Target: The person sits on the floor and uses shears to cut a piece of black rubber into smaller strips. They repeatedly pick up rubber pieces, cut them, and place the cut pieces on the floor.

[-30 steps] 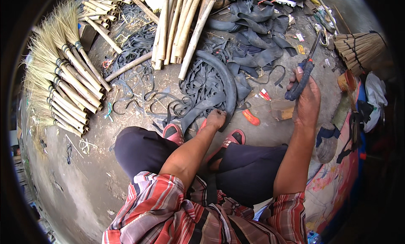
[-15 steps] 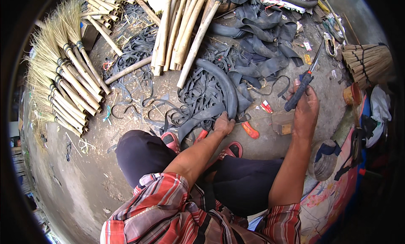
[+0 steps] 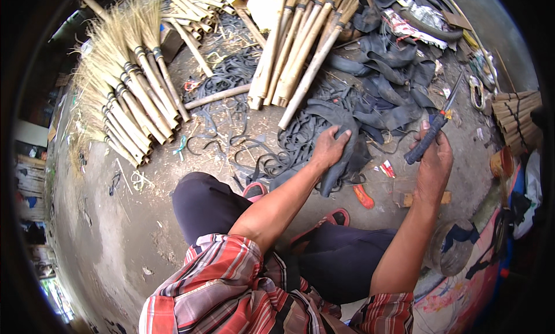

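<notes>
One slim knife (image 3: 444, 115) | right fingers (image 3: 443, 143) curled round wrapped handle (image 3: 421, 149) | left fingers (image 3: 329, 137) over limp black rubber (image 3: 354, 153), hold unclear

Worn on the head, looking down and ahead past the near shirt (image 3: 219, 293); close enough to take in left hand (image 3: 330, 149) and right hand (image 3: 433, 165), wide enough to reach brooms (image 3: 136, 82) far left and a bound bundle (image 3: 517, 120) at right.

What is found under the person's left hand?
Under the left hand is dark rubber, with thin rubber strips beside it. Whatever the hand and rubber cover cannot be seen.
</notes>
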Available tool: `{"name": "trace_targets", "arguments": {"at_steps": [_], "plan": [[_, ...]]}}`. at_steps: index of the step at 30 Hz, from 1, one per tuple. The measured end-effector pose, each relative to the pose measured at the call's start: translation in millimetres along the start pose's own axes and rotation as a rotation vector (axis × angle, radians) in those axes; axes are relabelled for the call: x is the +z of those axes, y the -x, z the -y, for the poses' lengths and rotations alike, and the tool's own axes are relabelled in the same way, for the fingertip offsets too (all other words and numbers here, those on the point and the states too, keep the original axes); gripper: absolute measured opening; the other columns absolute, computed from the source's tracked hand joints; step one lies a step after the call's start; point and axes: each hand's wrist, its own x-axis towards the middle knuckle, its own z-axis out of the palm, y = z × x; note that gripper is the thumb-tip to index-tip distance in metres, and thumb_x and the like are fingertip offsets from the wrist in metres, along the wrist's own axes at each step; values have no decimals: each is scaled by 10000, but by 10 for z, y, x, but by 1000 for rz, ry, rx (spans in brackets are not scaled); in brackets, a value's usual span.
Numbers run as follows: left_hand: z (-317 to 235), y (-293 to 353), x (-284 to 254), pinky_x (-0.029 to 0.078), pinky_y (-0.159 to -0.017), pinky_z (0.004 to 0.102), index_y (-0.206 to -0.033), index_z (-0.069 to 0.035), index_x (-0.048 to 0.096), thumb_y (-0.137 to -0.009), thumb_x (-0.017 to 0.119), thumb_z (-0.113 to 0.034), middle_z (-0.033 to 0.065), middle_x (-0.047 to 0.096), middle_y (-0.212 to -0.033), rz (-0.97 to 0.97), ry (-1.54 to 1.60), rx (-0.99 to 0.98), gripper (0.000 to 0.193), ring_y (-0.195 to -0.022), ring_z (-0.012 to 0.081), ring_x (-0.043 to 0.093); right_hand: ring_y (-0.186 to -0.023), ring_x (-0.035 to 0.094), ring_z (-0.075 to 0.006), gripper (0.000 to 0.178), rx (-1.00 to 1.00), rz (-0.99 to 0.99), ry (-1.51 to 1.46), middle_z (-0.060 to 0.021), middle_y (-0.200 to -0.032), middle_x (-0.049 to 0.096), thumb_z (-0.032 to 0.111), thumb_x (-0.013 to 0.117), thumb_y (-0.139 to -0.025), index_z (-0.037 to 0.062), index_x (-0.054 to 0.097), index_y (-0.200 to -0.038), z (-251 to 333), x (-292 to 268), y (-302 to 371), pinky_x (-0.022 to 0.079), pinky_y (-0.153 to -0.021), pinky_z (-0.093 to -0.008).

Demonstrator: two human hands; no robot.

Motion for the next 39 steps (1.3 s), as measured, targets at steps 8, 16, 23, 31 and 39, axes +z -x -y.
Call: {"name": "trace_targets", "arguments": {"at_steps": [8, 16, 23, 31, 39], "plan": [[-1733, -647, -1210, 553, -817, 304, -1232, 22, 716, -996, 686, -216, 143, 761, -1042, -153, 16, 173, 337, -900, 173, 694, -815, 583, -55, 295, -23, 103, -97, -5, -939, 661, 218, 750, -996, -11, 672, -1165, 285, 173, 354, 451, -705, -212], [-2239, -1251, -2493, 583, -723, 273, -1232, 10, 705, -1016, 726, -237, 71, 735, -953, -304, -188, 251, 329, -792, 131, 691, -794, 591, -57, 311, 6, 120, -92, -10, -919, 669, 259, 750, -1004, -2, 671, -1153, 217, 131, 279, 492, -704, -221], [-1835, -1793, -3341, 539, -731, 266, -1246, 49, 708, -1018, 698, -288, 77, 727, -948, -605, -505, 488, 407, -797, 125, 657, -804, 564, -41, 274, -20, 105, -70, 16, -887, 641, 264, 753, -1002, 21, 686, -1109, 244, 122, 260, 432, -708, -211], [116, -1274, -2232, 449, -494, 283, -1071, 21, 702, -977, 719, -219, 90, 671, -773, -219, -146, -274, 259, -595, 158, 600, -788, 563, -46, 309, -8, 97, -43, 5, -906, 675, 254, 752, -993, -24, 699, -1116, 212, 173, 164, 436, -692, -214], [1023, 181, -469, 536, -1019, 479, -1270, -81, 621, -914, 749, -448, 210, 593, -1339, 338, -1026, -170, 527, -1224, 418, 629, -845, 580, -22, 301, 34, 139, -55, 8, -965, 676, 220, 759, -991, -10, 686, -1171, 144, 32, 110, 434, -739, -180]]}}
